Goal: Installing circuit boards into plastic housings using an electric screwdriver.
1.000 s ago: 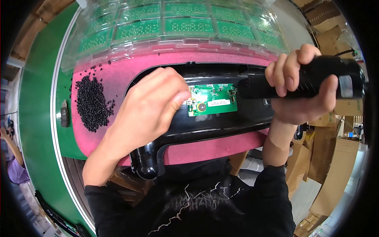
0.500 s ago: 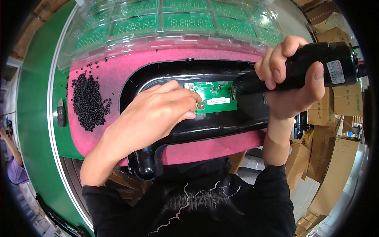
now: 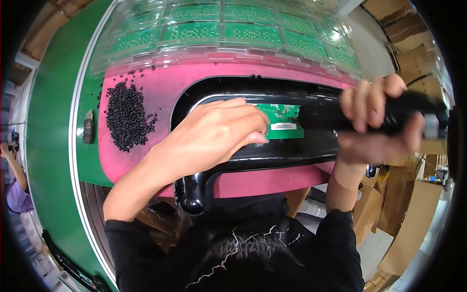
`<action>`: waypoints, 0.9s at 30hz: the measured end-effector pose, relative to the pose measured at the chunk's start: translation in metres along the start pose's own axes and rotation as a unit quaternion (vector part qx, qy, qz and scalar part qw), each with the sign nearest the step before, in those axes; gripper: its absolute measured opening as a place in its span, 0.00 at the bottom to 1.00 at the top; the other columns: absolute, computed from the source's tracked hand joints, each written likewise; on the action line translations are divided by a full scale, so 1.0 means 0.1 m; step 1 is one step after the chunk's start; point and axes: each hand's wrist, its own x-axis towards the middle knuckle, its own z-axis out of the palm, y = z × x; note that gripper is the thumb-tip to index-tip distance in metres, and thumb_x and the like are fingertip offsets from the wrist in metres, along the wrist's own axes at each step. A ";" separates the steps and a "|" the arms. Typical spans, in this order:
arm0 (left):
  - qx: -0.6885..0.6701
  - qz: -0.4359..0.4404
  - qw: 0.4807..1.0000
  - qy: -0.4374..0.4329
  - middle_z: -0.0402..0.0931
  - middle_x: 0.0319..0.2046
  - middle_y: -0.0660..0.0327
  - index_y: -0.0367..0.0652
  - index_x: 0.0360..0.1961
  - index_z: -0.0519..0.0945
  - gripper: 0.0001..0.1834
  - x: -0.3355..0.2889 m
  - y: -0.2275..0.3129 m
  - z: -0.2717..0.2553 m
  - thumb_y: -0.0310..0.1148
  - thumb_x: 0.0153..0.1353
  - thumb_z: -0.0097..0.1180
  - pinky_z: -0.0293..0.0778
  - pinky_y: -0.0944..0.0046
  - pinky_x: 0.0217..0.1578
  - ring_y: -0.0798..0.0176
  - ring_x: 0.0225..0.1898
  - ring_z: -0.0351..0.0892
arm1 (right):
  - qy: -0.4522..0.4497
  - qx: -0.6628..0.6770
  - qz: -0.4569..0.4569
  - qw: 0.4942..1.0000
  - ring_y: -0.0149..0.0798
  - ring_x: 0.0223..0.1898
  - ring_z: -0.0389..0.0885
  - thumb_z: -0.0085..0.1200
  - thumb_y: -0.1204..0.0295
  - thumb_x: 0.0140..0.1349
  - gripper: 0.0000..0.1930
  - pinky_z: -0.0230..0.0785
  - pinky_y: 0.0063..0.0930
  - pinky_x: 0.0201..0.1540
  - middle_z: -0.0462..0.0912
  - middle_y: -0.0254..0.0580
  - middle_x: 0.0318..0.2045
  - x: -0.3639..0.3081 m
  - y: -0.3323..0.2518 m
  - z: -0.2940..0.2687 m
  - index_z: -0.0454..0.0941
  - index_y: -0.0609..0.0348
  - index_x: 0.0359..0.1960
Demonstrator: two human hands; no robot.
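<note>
A glossy black plastic housing [image 3: 311,151] lies on a pink mat [image 3: 160,92]. A small green circuit board [image 3: 284,119] sits inside the housing. My left hand [image 3: 214,134] rests on the housing with its fingertips pressed at the left edge of the board. My right hand [image 3: 379,124] grips a black electric screwdriver [image 3: 340,114], held level and pointing left over the board; it is motion-blurred. The screwdriver tip is hidden behind my left fingers.
A heap of small black screws [image 3: 125,117] lies on the mat's left side. Clear trays of green circuit boards [image 3: 233,34] are stacked at the back. The bench is green [image 3: 48,126]. Cardboard boxes [image 3: 413,204] stand at the right. Another person [image 3: 14,185] is at far left.
My left hand has slid right, covering more of the board. My right hand with the screwdriver has dropped lower and shifted, and is blurred from moving.
</note>
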 end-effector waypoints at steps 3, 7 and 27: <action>-0.028 0.017 0.999 0.003 0.80 0.31 0.56 0.35 0.31 0.77 0.09 0.00 0.01 -0.03 0.29 0.57 0.63 0.77 0.58 0.33 0.53 0.33 0.81 | -0.008 0.054 -0.023 0.998 0.25 0.19 0.70 0.58 0.53 0.58 0.22 0.63 0.21 0.26 0.73 0.29 0.21 -0.04 -0.26 0.27 0.69 0.58 0.40; -0.082 -0.009 0.996 0.034 0.80 0.28 0.56 0.35 0.32 0.78 0.07 -0.04 0.02 -0.03 0.24 0.55 0.64 0.76 0.60 0.30 0.55 0.28 0.81 | -0.012 0.056 -0.059 0.997 0.23 0.15 0.72 0.62 0.55 0.53 0.21 0.69 0.15 0.23 0.73 0.26 0.18 -0.04 -0.22 0.45 0.67 0.55 0.37; -0.104 0.001 0.992 0.073 0.79 0.24 0.55 0.33 0.31 0.80 0.10 -0.03 0.00 -0.02 0.24 0.50 0.68 0.74 0.60 0.29 0.53 0.27 0.79 | -0.074 0.033 -0.108 0.991 0.20 0.15 0.72 0.65 0.50 0.51 0.26 0.67 0.13 0.20 0.75 0.25 0.18 0.02 0.06 0.52 0.68 0.55 0.38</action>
